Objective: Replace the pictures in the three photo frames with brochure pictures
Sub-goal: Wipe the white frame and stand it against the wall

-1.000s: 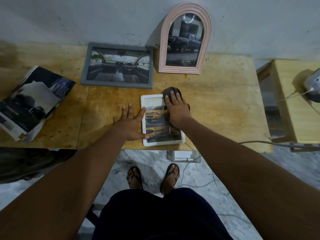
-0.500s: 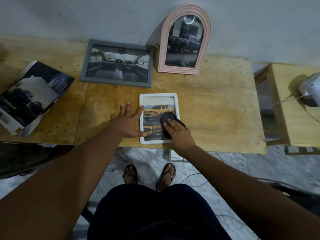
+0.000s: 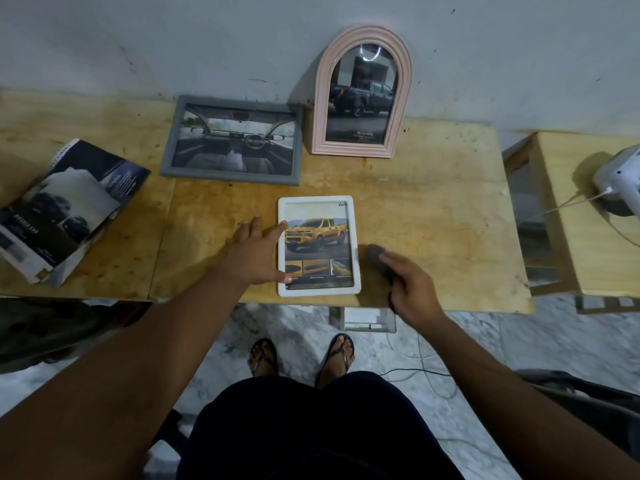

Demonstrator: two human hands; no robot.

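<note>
A white photo frame (image 3: 349, 209) with a yellow pickup picture lies flat near the wooden table's (image 3: 433, 209) front edge. My left hand (image 3: 254, 252) lies flat on the table, its fingers spread; forefinger and thumb touch the frame's left border. My right hand (image 3: 412, 287) rests on the table just right of the frame and grips a dark cloth (image 3: 377, 256). A grey frame (image 3: 233, 140) with a car-interior picture leans at the back. Beside it a pink arched frame (image 3: 363, 95) with a dark pickup picture stands against the wall.
An open brochure (image 3: 65, 209) lies at the table's left end. A second wooden table (image 3: 568, 216) to the right carries a white device (image 3: 620, 178) with a cable. Cables run over the marble floor by my sandalled feet (image 3: 301, 355).
My right hand with the cloth has slid down the frame's glass and off it to the right, onto the table. My left hand has stayed at the frame's left border.
</note>
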